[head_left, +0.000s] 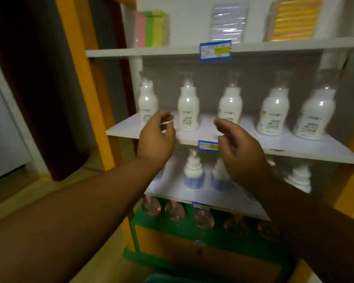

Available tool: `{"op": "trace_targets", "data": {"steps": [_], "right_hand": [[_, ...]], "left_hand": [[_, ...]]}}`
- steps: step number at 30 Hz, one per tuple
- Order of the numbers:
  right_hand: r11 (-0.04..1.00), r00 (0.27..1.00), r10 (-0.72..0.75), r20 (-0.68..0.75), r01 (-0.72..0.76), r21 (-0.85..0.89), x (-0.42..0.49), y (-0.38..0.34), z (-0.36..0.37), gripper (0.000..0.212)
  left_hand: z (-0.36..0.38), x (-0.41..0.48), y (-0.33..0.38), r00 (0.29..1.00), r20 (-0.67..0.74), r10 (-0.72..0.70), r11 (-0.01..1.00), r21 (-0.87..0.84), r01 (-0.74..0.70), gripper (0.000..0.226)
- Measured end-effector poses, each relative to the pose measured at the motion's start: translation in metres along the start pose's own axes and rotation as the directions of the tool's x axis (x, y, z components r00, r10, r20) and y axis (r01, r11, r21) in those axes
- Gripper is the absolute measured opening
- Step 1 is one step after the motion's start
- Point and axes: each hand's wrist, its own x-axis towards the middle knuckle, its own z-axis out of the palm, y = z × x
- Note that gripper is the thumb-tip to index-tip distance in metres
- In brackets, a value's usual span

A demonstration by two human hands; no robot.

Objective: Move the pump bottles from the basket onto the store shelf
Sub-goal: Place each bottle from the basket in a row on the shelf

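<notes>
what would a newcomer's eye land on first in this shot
Five white pump bottles stand in a row on the middle shelf, the brightest things in view. In front of its edge the left hand and right hand are raised with loosely curled fingers, touching no bottle. Bright striped packs sit on the top shelf.

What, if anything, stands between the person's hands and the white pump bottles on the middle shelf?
Nothing visible does. The left hand and right hand hover empty, fingers loosely curled, before the middle shelf. Only open air separates them from the five white pump bottles standing in a row on it.
</notes>
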Motion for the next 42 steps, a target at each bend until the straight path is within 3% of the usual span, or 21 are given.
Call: {"op": "trace_targets", "data": {"steps": [2,6,9,13,18,22,27,31,37,42], "right_hand": [[0.994,0.996,0.043,0.072,-0.05,0.102,0.016,-0.023,0.025,0.041],[0.963,0.968,0.122,0.22,-0.169,0.209,0.047,-0.052,0.069,0.04],[0.914,0.907,0.257,0.332,-0.34,0.22,0.066,-0.063,0.097,0.046],[0.859,0.848,0.377,0.373,-0.47,0.202,0.085,-0.073,0.128,0.036],[0.888,0.879,0.365,0.307,-0.427,0.168,0.112,-0.067,0.161,0.032],[0.854,0.855,0.415,0.311,-0.484,0.193,0.12,-0.055,0.182,0.033],[0.764,0.808,0.439,0.392,-0.566,0.311,0.135,-0.046,0.192,0.037],[0.733,0.778,0.422,0.466,-0.595,0.329,0.143,-0.043,0.199,0.044],[0.78,0.773,0.382,0.506,-0.564,0.271,0.151,-0.045,0.209,0.038],[0.708,0.757,0.397,0.519,-0.612,0.352,0.151,-0.04,0.209,0.039]], "left_hand": [[-0.036,0.02,-0.016,0.989,-0.093,-0.116,0.993,-0.007,0.116,0.036],[-0.085,0.045,-0.047,0.968,-0.103,-0.229,0.973,-0.011,0.229,0.046],[-0.101,0.059,-0.063,0.955,-0.019,-0.295,0.955,-0.021,0.295,0.049],[-0.108,0.075,-0.074,0.924,0.195,-0.329,0.941,0.147,0.304,0.053],[-0.107,0.101,-0.078,0.834,0.419,-0.36,0.916,0.326,0.232,0.047],[-0.095,0.111,-0.08,0.826,0.436,-0.359,0.923,0.298,0.244,0.032],[-0.081,0.112,-0.082,0.816,0.486,-0.313,0.948,0.21,0.239,0.034],[-0.076,0.118,-0.089,0.829,0.449,-0.335,0.942,0.189,0.278,0.035],[-0.078,0.133,-0.093,0.789,0.487,-0.375,0.919,0.309,0.246,0.037],[-0.08,0.131,-0.095,0.778,0.503,-0.377,0.918,0.313,0.243,0.048]]}}
